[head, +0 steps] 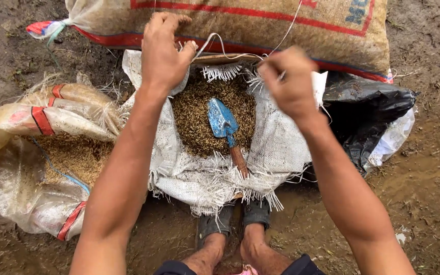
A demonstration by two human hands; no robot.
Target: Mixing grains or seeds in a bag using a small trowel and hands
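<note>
Head view. Left hand (163, 53), upper centre-left of frame, rests on the far rim of the open white woven sack (276, 147), fingers spread, pinching a thin white string (215, 38). Right hand (291, 81), upper centre-right, fingers curled together around the same string. Sack holds brown grain (192, 114); a blue trowel (223, 122) lies on the grain at frame centre. Full sack (260, 23) along the top edge; black plastic bag (365, 109) at right.
</note>
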